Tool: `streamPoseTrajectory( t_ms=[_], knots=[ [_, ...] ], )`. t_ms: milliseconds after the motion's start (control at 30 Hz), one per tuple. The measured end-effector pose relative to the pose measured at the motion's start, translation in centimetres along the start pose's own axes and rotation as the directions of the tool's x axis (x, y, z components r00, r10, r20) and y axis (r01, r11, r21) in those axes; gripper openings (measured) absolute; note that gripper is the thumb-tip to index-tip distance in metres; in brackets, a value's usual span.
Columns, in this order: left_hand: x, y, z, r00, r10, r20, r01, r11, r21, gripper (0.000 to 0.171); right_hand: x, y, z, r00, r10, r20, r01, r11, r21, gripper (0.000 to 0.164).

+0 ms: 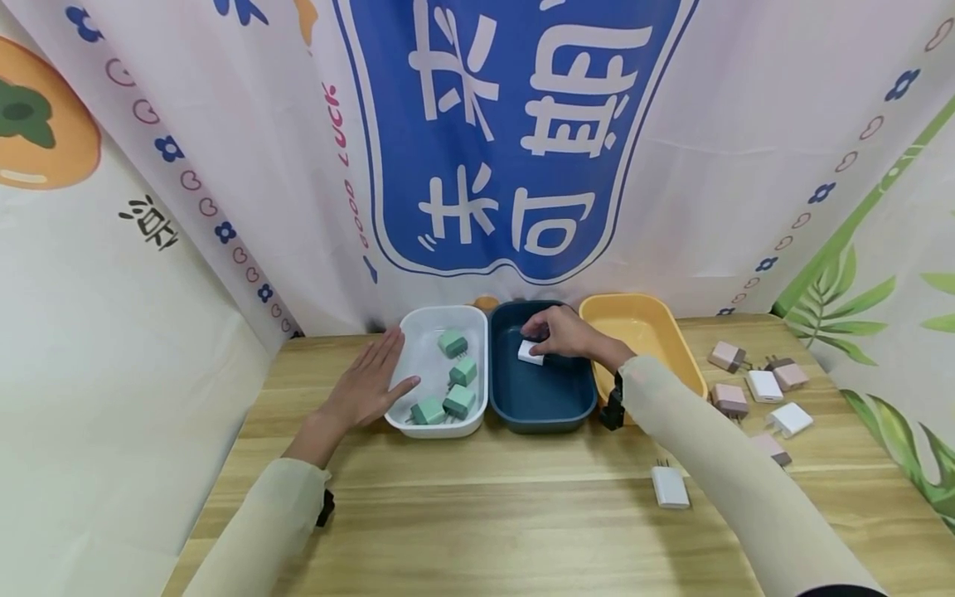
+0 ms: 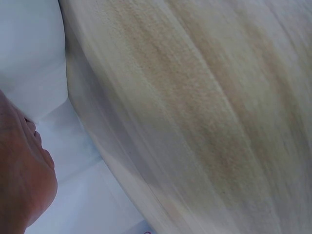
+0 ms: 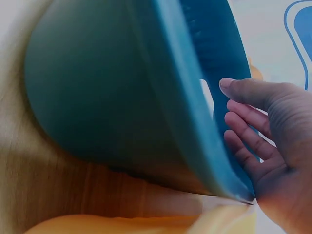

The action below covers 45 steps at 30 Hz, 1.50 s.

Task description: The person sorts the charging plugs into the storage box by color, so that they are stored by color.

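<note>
In the head view my left hand (image 1: 366,381) lies with straight fingers along the left rim of the white tub (image 1: 418,319), which holds several mint-green plug chargers (image 1: 462,371). My right hand (image 1: 563,332) reaches down into the dark blue tub (image 1: 540,406), directly over a white plug charger (image 1: 528,355). In the right wrist view, the right hand (image 3: 278,126) has its thumb and loosely bent fingers apart, with a strip of blue between the fingertips and the white charger (image 3: 207,95). The left wrist view shows part of the left hand (image 2: 24,165) against the white tub's outer wall (image 2: 36,58).
A yellow tub (image 1: 642,319) stands right of the blue one, partly under the right forearm. Farther right lie several pink chargers (image 1: 729,400) and white chargers (image 1: 791,419). One white charger (image 1: 670,487) lies nearer the front. A printed curtain (image 1: 492,166) hangs behind the wooden table (image 1: 462,522).
</note>
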<state>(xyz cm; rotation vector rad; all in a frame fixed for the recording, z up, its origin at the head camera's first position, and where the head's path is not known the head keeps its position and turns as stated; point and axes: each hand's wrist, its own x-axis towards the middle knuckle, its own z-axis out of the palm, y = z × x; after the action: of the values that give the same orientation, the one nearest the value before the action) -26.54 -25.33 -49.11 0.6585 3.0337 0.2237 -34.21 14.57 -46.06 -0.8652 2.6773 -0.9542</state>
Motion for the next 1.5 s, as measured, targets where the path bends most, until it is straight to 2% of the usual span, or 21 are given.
streamPoseTrajectory(
  t_ms=[200, 567, 967, 1500],
  knots=[
    [0.1, -0.1, 0.1, 1.0, 0.003, 0.005, -0.003, 1.0, -0.002, 0.093, -0.5, -0.3, -0.3, 1.0, 0.015, 0.021, -0.016, 0.999, 0.028, 0.036],
    [0.1, -0.1, 0.1, 1.0, 0.006, -0.001, -0.006, 1.0, -0.007, 0.094, -2.0, -0.6, -0.9, 1.0, -0.016, 0.02, 0.015, 0.999, 0.044, 0.036],
    [0.0, 0.0, 0.0, 1.0, -0.004, 0.001, 0.004, 1.0, -0.016, 0.092, -4.1, -1.3, -1.6, 0.995, -0.098, 0.011, 0.096, 0.99, 0.103, 0.038],
    [-0.1, 0.1, 0.0, 1.0, -0.003, -0.009, 0.003, 1.0, -0.027, 0.093, -7.7, -1.9, -2.8, 0.984, -0.175, -0.026, 0.176, 0.984, 0.039, 0.036]
  ],
)
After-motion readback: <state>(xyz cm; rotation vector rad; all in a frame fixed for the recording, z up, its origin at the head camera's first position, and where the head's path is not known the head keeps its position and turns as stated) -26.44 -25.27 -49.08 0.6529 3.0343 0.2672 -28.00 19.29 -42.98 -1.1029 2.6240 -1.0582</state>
